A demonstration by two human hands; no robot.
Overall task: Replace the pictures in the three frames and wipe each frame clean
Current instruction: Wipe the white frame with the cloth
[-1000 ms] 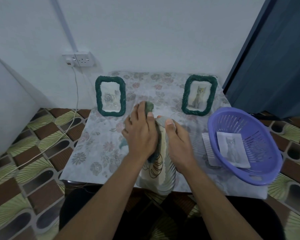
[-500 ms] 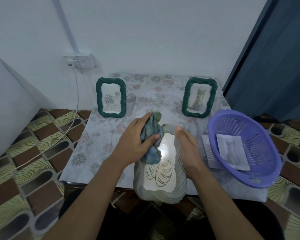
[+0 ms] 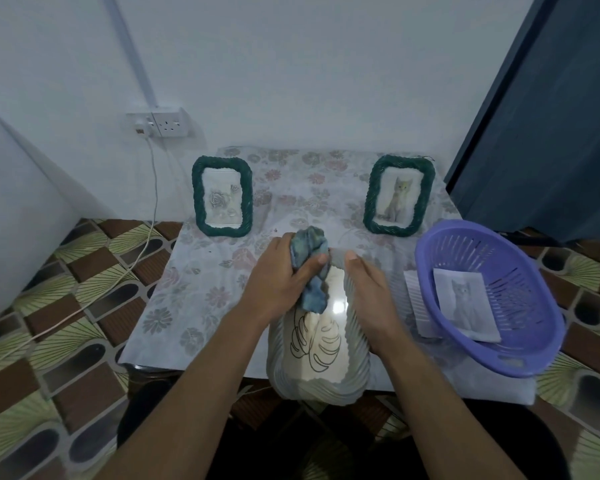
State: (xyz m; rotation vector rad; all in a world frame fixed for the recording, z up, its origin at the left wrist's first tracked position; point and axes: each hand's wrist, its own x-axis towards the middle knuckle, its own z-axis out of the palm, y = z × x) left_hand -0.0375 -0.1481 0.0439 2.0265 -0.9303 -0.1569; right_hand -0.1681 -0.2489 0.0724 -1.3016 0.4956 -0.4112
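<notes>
Dim, bluish cast; glare on grey frame [image 3: 338, 306] glass; wide-angle bending at edges; slightly soft.

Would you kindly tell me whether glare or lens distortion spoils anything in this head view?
Head view: a bright glare patch sits on the grey frame, beside the cloth; the wide lens makes the wall conduit and dark door lean; lighting is dim and bluish, but the rose frame and cat frame are readable.

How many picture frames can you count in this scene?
3: the rose-picture green frame, back left; the cat-picture green frame, back right; the grey ribbed frame, held at the table's near edge. None seems hidden.
</notes>
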